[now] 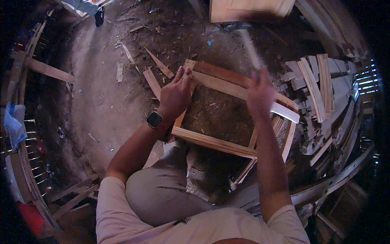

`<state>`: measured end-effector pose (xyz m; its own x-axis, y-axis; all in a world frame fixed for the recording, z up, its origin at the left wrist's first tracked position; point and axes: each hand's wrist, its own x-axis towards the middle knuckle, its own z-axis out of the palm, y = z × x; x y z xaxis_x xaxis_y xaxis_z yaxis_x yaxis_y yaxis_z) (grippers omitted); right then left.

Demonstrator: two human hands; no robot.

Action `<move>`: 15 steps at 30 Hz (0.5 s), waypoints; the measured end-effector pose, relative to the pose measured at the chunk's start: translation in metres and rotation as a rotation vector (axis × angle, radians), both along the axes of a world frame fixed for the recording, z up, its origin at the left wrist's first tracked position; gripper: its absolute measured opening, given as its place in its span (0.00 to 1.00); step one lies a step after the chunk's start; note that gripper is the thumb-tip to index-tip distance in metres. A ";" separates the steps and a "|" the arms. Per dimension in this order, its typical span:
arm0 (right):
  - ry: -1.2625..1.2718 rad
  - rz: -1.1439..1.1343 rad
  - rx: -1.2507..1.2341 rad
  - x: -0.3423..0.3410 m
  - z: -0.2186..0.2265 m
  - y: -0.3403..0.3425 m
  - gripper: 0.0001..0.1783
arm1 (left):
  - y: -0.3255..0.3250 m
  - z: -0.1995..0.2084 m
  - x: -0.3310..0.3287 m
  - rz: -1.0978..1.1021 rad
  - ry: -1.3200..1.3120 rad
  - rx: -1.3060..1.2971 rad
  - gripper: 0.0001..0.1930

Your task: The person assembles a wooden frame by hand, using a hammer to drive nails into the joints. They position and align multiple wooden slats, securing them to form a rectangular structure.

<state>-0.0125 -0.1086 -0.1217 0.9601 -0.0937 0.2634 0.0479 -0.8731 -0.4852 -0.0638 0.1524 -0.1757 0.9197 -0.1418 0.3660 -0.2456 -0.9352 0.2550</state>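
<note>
A rectangular wooden frame (223, 88) lies tilted in front of my knees, with dirt floor showing through its opening. My left hand (176, 91), a watch (154, 119) on its wrist, grips the frame near its far left corner; the fingertips rest at the top of the joint. Over the frame's right part, my right hand (260, 95) is closed around the pale handle of a hammer (251, 51). The hammer is raised and smeared by motion, with its dark head (237, 27) pointing away from me. Whether a nail stands at the corner cannot be made out.
Offcuts (158, 63) and wood shavings are scattered on the dirt floor (95, 81). Stacked boards (313, 89) lie close at the right. A pale wooden panel (243, 10) stands at the far side. Slatted rails and a plastic bag (15, 124) are at the left.
</note>
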 end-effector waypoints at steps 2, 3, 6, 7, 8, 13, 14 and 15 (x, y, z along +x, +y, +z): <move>-0.182 0.118 -0.207 0.030 -0.034 0.020 0.16 | 0.004 -0.001 0.004 -0.019 -0.026 -0.023 0.20; -0.235 0.148 -0.320 0.040 -0.042 0.031 0.17 | 0.005 -0.003 0.005 -0.022 -0.043 -0.038 0.20; -0.189 0.192 -0.440 0.046 -0.055 0.035 0.18 | 0.006 -0.009 0.006 -0.034 -0.003 -0.028 0.19; -0.134 0.197 -0.446 0.045 -0.057 0.035 0.18 | 0.006 -0.011 0.005 -0.042 0.029 -0.017 0.19; -0.109 0.169 -0.372 0.046 -0.061 0.037 0.18 | 0.007 -0.013 0.005 -0.038 0.006 -0.028 0.23; 0.132 0.101 -0.237 0.035 -0.037 0.053 0.18 | 0.009 -0.012 0.006 -0.050 -0.112 0.047 0.18; 0.071 0.116 -0.219 0.037 -0.044 0.052 0.18 | 0.011 -0.009 0.008 -0.029 -0.055 0.025 0.16; 0.012 0.124 -0.210 0.039 -0.050 0.049 0.17 | 0.011 -0.005 0.009 -0.013 0.002 -0.005 0.15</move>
